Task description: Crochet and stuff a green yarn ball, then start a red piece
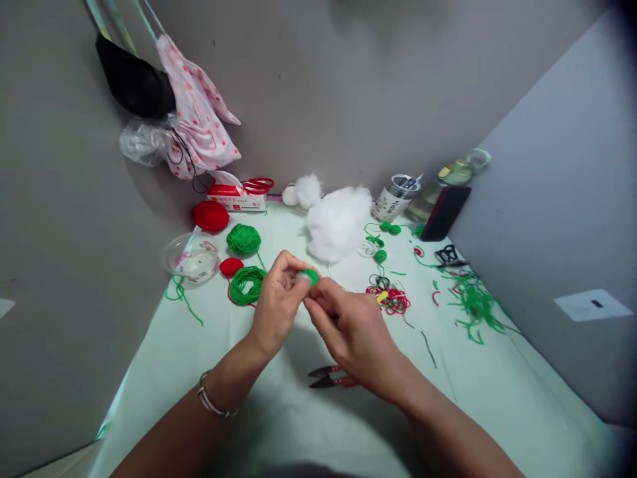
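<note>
My left hand (279,295) pinches a small green yarn piece (311,276) with a bit of white stuffing showing at its side. Against the right edge of that piece, my right hand (351,318) has its thumb and fingers closed together; whatever lies between them is too small to make out. Under my right hand lie thread snips (328,377) with dark blades and red handles. A coil of green yarn (247,285) and a small red yarn ball (231,267) are left of my left hand. A large tuft of white stuffing (336,222) sits just beyond both hands.
At the left stand a clear plastic bowl (192,257), a green yarn ball (243,238) and a red one (210,216). Green yarn scraps (476,302) and tangled red yarn (395,300) lie right. A pen tin (395,198), phone (445,212) and bottle (428,199) stand at the back.
</note>
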The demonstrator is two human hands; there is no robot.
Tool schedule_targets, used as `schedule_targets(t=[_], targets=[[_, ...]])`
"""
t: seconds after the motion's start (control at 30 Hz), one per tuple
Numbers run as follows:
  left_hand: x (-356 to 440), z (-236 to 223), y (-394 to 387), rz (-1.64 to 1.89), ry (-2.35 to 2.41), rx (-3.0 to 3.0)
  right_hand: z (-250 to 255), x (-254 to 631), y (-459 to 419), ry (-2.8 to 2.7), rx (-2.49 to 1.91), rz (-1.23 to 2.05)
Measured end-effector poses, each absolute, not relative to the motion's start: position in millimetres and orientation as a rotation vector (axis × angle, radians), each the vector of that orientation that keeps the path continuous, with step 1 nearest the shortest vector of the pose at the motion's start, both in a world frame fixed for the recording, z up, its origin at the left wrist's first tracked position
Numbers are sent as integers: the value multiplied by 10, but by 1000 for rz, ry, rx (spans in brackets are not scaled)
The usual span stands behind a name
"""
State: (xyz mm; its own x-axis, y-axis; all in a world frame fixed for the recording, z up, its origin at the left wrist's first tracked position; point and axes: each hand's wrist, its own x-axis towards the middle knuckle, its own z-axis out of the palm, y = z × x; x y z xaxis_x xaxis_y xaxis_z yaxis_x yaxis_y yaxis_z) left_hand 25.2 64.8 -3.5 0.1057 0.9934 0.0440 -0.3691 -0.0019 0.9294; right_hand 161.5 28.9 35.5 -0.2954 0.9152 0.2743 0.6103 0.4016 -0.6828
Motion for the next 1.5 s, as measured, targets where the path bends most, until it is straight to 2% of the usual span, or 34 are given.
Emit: schedule_targets(t=[0.17, 0.23, 0.3, 0.5, 0.63, 0.73, 0.87, 0.97, 1.07, 1.2, 1.27, 1.4, 1.43, 1.5], targets=[[290, -36, 655, 1257, 867, 866, 184, 1608, 366, -2125, -1344, 220], [292, 32, 631, 1225, 846, 805, 195, 1653, 404, -2075, -1381, 173], [285, 95, 601, 1190, 797, 789, 245, 1703, 428, -1965, -1407, 285], [274, 80, 576, 1161, 665, 900, 389, 1813, 491, -1622, -1369, 927], [281, 6, 615, 1173, 699, 877, 443, 1814, 508, -1608, -1273, 1097], [284, -50, 647, 1224, 755, 885, 437, 1726, 430, -1688, -1275, 1067], [288, -114, 671, 1315, 810, 909, 333, 1564, 295, -1843, -1336, 816], [272, -82, 671, 1305, 806, 909, 297, 1571, 302, -1862, -1324, 792], [234, 8, 668, 1265, 781, 908, 363, 1704, 382, -1840, -1330, 757], [191, 94, 668, 1230, 785, 867, 499, 1875, 445, -1789, -1237, 509], [182, 112, 665, 1207, 782, 838, 537, 1906, 443, -1715, -1165, 601], [178, 143, 644, 1158, 750, 831, 530, 1882, 434, -1488, -952, 1161], [178, 150, 637, 1161, 750, 834, 518, 1868, 437, -1453, -957, 1209], [178, 158, 626, 1179, 761, 849, 491, 1838, 445, -1484, -1078, 1103]])
